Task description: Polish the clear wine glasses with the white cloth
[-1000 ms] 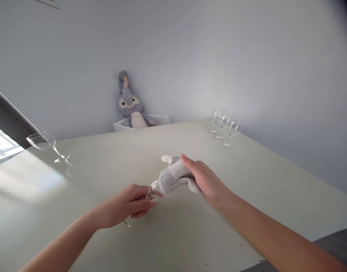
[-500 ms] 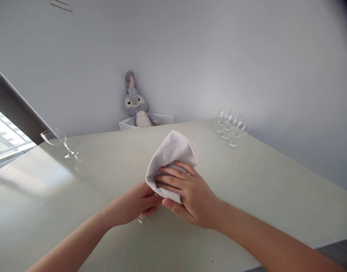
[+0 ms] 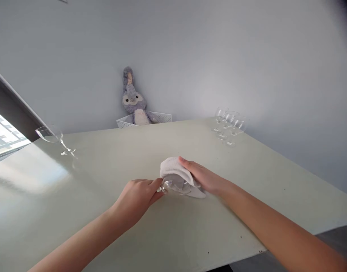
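Note:
Near the middle of the table, a clear wine glass (image 3: 173, 186) is tipped on its side, its bowl pointing right. My left hand (image 3: 141, 196) is closed around its stem; the foot is hidden by the fingers. A white cloth (image 3: 177, 169) wraps over the top and far side of the bowl, with a corner hanging below it. My right hand (image 3: 203, 176) grips the cloth against the bowl from the right, thumb on top, its other fingers hidden behind the cloth.
Another wine glass (image 3: 62, 145) stands at the far left of the table (image 3: 119, 151). Three wine glasses (image 3: 228, 124) are grouped at the back right. Behind the back edge, a grey plush rabbit (image 3: 135, 104) sits in a white perforated basket (image 3: 164, 117) against the wall.
The glass has turned from mouth upward to lying sideways. My right hand and the cloth have shifted from over the bowl to its right side and top.

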`<state>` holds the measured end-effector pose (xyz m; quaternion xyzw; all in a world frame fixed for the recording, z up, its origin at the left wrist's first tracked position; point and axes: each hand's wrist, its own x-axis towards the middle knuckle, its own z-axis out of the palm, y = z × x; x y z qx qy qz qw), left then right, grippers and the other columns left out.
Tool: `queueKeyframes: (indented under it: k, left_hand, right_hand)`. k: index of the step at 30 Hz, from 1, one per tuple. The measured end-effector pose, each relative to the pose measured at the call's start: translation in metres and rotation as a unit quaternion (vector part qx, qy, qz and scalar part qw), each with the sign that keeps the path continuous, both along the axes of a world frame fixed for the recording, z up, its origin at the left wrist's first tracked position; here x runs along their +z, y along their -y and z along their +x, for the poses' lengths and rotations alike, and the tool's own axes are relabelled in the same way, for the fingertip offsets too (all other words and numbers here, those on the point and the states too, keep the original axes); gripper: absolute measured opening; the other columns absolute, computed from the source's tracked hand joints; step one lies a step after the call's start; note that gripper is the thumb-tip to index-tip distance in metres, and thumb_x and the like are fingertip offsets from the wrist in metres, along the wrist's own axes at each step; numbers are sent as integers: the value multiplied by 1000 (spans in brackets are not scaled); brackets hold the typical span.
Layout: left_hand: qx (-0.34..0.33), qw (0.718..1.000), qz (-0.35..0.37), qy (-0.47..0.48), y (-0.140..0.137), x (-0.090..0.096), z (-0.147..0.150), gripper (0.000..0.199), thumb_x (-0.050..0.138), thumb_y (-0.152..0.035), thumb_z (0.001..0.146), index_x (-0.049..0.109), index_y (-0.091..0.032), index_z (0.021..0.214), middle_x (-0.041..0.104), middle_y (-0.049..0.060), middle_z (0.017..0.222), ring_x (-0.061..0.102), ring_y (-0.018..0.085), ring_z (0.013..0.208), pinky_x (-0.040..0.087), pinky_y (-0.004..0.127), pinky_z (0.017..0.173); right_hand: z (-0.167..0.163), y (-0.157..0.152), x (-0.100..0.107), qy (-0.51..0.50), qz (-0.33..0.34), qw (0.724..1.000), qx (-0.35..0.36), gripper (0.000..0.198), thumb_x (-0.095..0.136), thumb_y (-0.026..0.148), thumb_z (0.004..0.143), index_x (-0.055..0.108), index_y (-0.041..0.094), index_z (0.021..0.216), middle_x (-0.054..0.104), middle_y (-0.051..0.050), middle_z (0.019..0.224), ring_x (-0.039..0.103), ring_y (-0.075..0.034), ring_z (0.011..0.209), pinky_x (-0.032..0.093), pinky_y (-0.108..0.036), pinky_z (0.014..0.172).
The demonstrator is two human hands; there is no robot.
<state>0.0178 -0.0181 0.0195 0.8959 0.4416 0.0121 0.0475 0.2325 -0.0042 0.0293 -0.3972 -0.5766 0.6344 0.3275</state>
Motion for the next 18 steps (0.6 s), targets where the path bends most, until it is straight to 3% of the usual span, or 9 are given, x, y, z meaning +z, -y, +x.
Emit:
queueKeyframes:
  k: [5, 9, 14, 18]
  left_hand:
    - [19, 995, 99, -9, -1, -1, -2, 25, 30, -29, 95, 53, -19, 97, 59, 0, 63, 52, 12, 55, 26, 25, 52]
    - [39, 977, 206, -26, -5, -3, -6, 25, 33, -21, 93, 55, -15, 104, 59, 2, 61, 51, 13, 55, 26, 27, 52]
    - [36, 962, 267, -39, -11, -4, -12, 30, 35, -10, 89, 52, -10, 114, 54, 1, 57, 49, 13, 53, 27, 28, 52]
    - [98, 960, 255, -60, -15, -1, -12, 29, 31, -11, 91, 56, -13, 104, 50, 1, 53, 47, 13, 51, 25, 28, 51]
  right_hand:
    - [-8, -3, -2, -138, -169, 975, -39, 38, 44, 50, 88, 60, 17, 79, 60, 0, 70, 56, -14, 66, 44, -26, 68]
    - [-14, -1, -5, -220, -258, 940, -47, 33, 41, 42, 90, 59, 16, 86, 64, -3, 75, 61, -17, 69, 47, -30, 72]
    - [-16, 1, -5, -214, -279, 935, -47, 28, 41, 37, 89, 61, 16, 86, 65, -5, 73, 63, -18, 69, 48, -28, 63]
    - [-15, 2, 1, -199, -281, 933, -104, 22, 42, 27, 88, 60, 16, 82, 64, -5, 71, 60, -16, 64, 47, -26, 57]
